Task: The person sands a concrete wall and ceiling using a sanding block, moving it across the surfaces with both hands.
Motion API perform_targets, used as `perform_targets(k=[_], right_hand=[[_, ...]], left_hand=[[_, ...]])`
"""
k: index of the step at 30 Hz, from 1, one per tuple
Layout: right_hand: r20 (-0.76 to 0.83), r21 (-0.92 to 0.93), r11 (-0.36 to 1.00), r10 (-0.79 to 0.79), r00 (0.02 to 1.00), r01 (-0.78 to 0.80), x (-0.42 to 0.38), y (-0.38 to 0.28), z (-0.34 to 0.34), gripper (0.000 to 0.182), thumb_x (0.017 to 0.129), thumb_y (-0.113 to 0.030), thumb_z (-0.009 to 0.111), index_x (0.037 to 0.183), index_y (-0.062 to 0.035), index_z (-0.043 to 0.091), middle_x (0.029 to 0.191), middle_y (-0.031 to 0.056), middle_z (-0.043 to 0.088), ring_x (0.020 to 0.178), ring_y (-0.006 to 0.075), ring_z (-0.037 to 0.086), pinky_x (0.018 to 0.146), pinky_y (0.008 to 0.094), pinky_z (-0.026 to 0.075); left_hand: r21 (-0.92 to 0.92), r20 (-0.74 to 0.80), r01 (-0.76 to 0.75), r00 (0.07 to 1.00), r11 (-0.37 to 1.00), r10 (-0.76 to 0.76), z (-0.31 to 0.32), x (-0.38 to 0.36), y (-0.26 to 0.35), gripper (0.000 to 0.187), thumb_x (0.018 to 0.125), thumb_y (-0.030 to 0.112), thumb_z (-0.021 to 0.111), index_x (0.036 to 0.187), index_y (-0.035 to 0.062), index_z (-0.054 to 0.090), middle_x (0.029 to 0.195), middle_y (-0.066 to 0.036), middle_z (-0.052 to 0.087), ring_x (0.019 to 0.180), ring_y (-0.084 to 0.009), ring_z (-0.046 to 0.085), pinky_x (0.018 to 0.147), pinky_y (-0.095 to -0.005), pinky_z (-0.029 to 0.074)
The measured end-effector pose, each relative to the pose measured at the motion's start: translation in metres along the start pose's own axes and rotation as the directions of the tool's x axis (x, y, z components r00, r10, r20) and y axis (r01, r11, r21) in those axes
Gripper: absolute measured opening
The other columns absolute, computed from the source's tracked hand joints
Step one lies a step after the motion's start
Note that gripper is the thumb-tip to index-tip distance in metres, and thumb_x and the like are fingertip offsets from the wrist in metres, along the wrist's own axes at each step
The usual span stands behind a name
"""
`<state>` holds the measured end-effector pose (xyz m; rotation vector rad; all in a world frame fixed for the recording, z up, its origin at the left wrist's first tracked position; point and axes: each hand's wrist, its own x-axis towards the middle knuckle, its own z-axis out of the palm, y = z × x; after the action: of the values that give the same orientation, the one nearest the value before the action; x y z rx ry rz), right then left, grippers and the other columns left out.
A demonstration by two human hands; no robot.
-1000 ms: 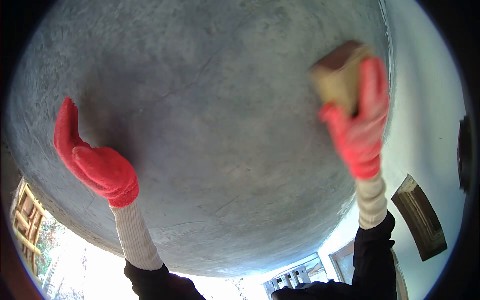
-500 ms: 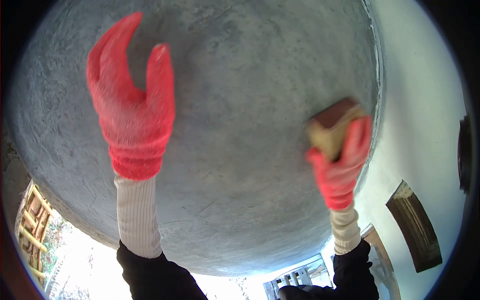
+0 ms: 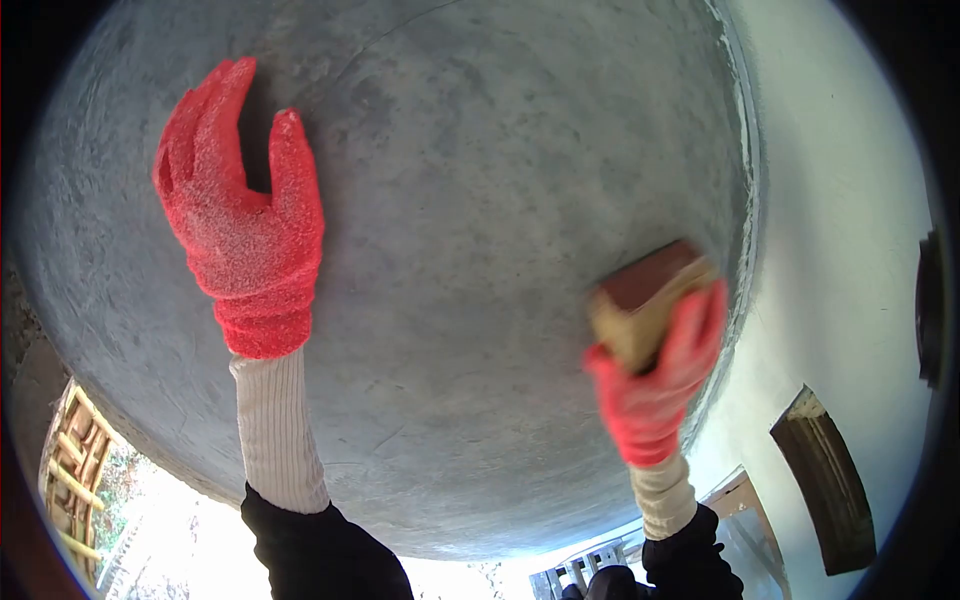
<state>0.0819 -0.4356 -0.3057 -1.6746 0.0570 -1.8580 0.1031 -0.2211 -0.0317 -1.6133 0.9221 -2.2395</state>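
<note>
Overhead, a grey, rough plastered surface (image 3: 460, 250) fills most of the view. My left hand (image 3: 240, 200), in a red glove, lies against it at the upper left, thumb apart from the fingers and nothing held. On the right, my right hand (image 3: 660, 380), also gloved in red, grips a block (image 3: 650, 300) with a dark reddish-brown face and tan sides. The block is against the grey surface, near its right edge, and is slightly blurred.
A pale wall (image 3: 830, 250) meets the grey surface on the right. Set in that wall is a dark framed recess (image 3: 830, 480). At the lower left is a bamboo-like lattice (image 3: 78, 470) beside bright daylight. Grey slats (image 3: 575, 575) show at the bottom.
My right hand has moved down and a little left with the block. My left hand sits slightly lower and further left in view, its fingers still apart. The view has shifted slightly.
</note>
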Motion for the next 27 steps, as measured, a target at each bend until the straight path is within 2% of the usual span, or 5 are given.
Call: perform_targets(k=[4, 8, 17, 25, 27], right_hand=[[0.029, -0.062, 0.998, 0.02, 0.999, -0.018, -0.014, -0.023, 0.003, 0.094, 0.069, -0.033, 0.087, 0.15, -0.0185, 0.042, 0.149, 0.031, 0.035, 0.123, 0.0512, 0.046, 0.099, 0.0573, 0.042], [0.35, 0.401, 0.79, -0.601, 0.719, 0.465, -0.094, -0.043, 0.007, 0.067, 0.063, -0.035, 0.089, 0.122, -0.0319, 0.059, 0.135, 0.0217, 0.044, 0.121, 0.0477, 0.05, 0.089, 0.059, 0.047], [0.003, -0.043, 0.983, 0.179, 0.984, -0.178, 0.033, 0.014, 0.004, 0.103, 0.065, -0.024, 0.087, 0.153, -0.0098, 0.035, 0.152, 0.0303, 0.032, 0.129, 0.0527, 0.042, 0.104, 0.0559, 0.04], [0.518, 0.348, 0.86, -0.508, 0.688, 0.372, -0.075, -0.038, -0.013, 0.038, 0.06, -0.037, 0.087, 0.091, -0.0379, 0.065, 0.099, 0.0012, 0.052, 0.096, 0.0374, 0.06, 0.073, 0.0444, 0.054], [0.363, 0.213, 0.928, -0.366, 0.857, 0.306, -0.029, -0.031, -0.017, 0.061, 0.061, -0.031, 0.088, 0.115, -0.0236, 0.061, 0.124, 0.0147, 0.052, 0.109, 0.0428, 0.056, 0.083, 0.0517, 0.051]], left_hand=[[0.069, 0.03, 0.013, 0.999, 0.998, -0.015, -0.001, 0.001, 0.007, 0.037, 0.092, 0.013, 0.069, 0.128, 0.0059, 0.066, 0.128, -0.012, 0.066, 0.121, -0.0315, 0.059, 0.107, -0.0414, 0.043], [0.052, 0.011, -0.01, 1.0, 0.999, 0.009, 0.001, -0.001, 0.004, 0.038, 0.085, 0.014, 0.072, 0.123, 0.007, 0.068, 0.123, -0.012, 0.069, 0.119, -0.0339, 0.061, 0.105, -0.0443, 0.045], [0.048, -0.015, 0.053, 0.999, 0.997, -0.052, 0.001, -0.001, 0.005, 0.038, 0.086, 0.015, 0.072, 0.123, 0.007, 0.068, 0.123, -0.012, 0.069, 0.119, -0.0356, 0.06, 0.105, -0.045, 0.045], [0.013, -0.042, 0.08, 0.996, 0.997, -0.08, 0.005, -0.002, 0.003, 0.038, 0.086, 0.016, 0.072, 0.122, 0.0078, 0.068, 0.122, -0.011, 0.069, 0.12, -0.0356, 0.06, 0.105, -0.0457, 0.045], [0.004, -0.04, 0.088, 0.995, 0.996, -0.088, 0.004, -0.004, 0.003, 0.038, 0.085, 0.017, 0.072, 0.122, 0.0085, 0.068, 0.123, -0.011, 0.068, 0.12, -0.0354, 0.059, 0.104, -0.0459, 0.046]])
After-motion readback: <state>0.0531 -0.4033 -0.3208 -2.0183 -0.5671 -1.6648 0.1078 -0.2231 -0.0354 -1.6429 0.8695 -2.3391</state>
